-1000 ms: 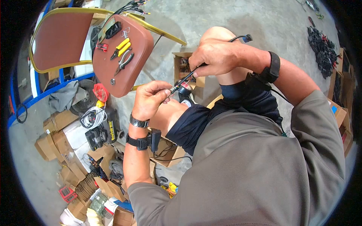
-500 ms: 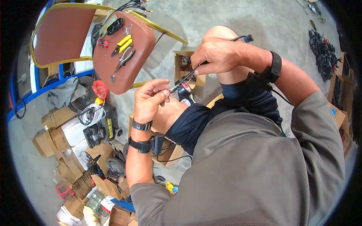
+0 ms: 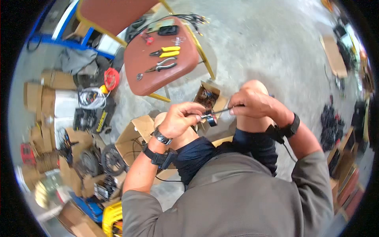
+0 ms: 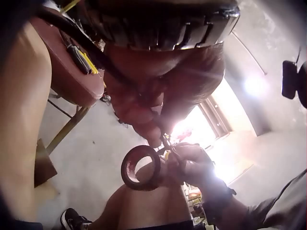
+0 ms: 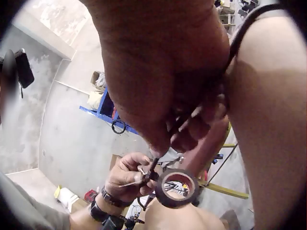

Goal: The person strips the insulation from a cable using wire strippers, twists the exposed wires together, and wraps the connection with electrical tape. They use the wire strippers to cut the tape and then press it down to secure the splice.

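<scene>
Looking across the floor, we see the brown chair (image 3: 179, 77) as the largest thing, its gold front leg standing beyond our left hand (image 3: 181, 118). Cardboard pieces (image 3: 49, 106) crowd the ground on the left, near a black machine (image 3: 103, 118) with yellow lettering and a coil of white cable (image 3: 92, 98); a black tangle (image 3: 331, 128) lies well apart on the right. Of the containers, the bigger carton (image 3: 127, 135) stands open beside our left leg (image 3: 185, 138), with black leads in it, and our left forearm (image 3: 140, 170) partly hides it. The smaller carton (image 3: 221, 103) sits open near the chair, holding dark, jumbled parts that we cannot make out. Our left hand pinches the black cable (image 3: 225, 111) between thumb and fingers, while our right hand (image 3: 252, 103) is curled round it farther along. On the seat, yellow-handled pliers (image 3: 169, 52) lie about the middle, with grey-handled pliers (image 3: 164, 65) nearer the near edge and a black object (image 3: 168, 30) by the far edge. Between our hands, just beside the left fingertips, hangs the black tape roll (image 5: 161, 192); a small ring (image 3: 139, 76) rests by the seat's near left corner
</scene>
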Available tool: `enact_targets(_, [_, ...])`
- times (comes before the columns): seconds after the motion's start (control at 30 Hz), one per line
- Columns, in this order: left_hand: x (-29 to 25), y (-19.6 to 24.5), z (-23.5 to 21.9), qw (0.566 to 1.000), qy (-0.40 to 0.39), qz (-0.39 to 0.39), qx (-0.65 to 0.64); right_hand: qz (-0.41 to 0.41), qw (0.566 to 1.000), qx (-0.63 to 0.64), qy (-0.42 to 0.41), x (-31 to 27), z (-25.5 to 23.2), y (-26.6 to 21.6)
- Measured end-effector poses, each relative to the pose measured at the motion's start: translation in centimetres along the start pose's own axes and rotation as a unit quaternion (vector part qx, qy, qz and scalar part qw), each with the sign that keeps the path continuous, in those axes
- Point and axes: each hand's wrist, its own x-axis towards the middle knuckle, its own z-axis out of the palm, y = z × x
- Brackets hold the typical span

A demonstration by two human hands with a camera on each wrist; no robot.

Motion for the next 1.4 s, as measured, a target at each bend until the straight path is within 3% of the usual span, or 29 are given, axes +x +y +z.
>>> enact_targets(0.03, [-0.2,-0.6,0.5,1.0,0.001,0.018,0.007,0.073,0.996,0.037,-0.035,0.1,-1.0,-1.6])
enact_targets(0.13, [-0.9,-0.2,1.7,0.991,0.02,0.065,0.116,0.093,0.995,0.001,-0.028,2.5,-2.6,-3.0])
enact_targets(0.23, [-1.7,-0.6,2.3,0.934,0.095,0.176,0.296,0.026,0.997,-0.076,0.009,6.0,-3.2,-1.9])
enact_targets(0.3, [-2.4,-0.6,2.9,0.918,0.145,0.189,0.318,0.032,0.995,-0.094,0.022,9.1,-3.0,-1.3])
enact_targets(0.4, [-3.6,-0.2,3.1,0.86,0.271,0.314,0.299,0.015,0.992,-0.119,0.04,13.8,-2.2,0.3])
enact_targets(0.5, [-6.2,-1.1,2.8,0.843,0.297,0.367,0.257,-0.057,0.984,-0.159,0.064,18.5,-0.8,2.1])
enact_targets(0.63, [-7.3,-6.0,3.2,0.974,0.12,0.173,0.087,-0.034,0.95,-0.308,0.029,24.8,1.4,1.9])
enact_targets(0.7, [-6.8,-6.6,3.4,0.968,0.132,0.172,0.128,-0.013,0.931,-0.365,0.03,27.6,2.9,2.3])
enact_targets(0.8, [-5.9,-7.1,3.7,0.961,0.144,0.174,0.162,-0.064,0.895,-0.44,0.039,29.6,4.3,2.7])
enact_targets(0.9, [-5.7,-7.7,3.4,0.958,0.162,0.178,0.157,0.016,0.887,-0.461,-0.027,30.9,4.3,2.1])
enact_targets(1.0, [-5.7,-7.4,3.3,0.951,0.155,0.182,0.195,0.004,0.915,-0.403,0.001,30.9,3.9,2.8])
enact_targets(1.1, [-5.6,-7.7,3.6,0.951,0.153,0.178,0.2,0.167,0.976,-0.128,-0.053,29.5,1.1,0.5])
enact_targets(1.13, [-5.6,-7.8,3.7,0.95,0.158,0.175,0.203,0.194,0.977,-0.065,-0.06,28.3,-0.2,-1.1])
enact_targets(1.2, [-5.7,-7.7,3.9,0.948,0.166,0.171,0.21,0.176,0.981,0.081,-0.03,25.8,-1.6,0.0])
enact_targets(1.27, [-5.8,-7.5,4.2,0.949,0.173,0.161,0.209,0.175,0.948,0.268,0.007,22.5,-2.3,1.8])
enact_targets(1.37, [-5.9,-6.7,4.3,0.957,0.165,0.139,0.196,0.143,0.872,0.467,0.026,16.3,-4.4,-2.4])
enact_targets(1.4, [-6.0,-6.6,4.5,0.963,0.168,0.129,0.169,0.136,0.868,0.477,0.028,14.2,-4.8,-2.9])
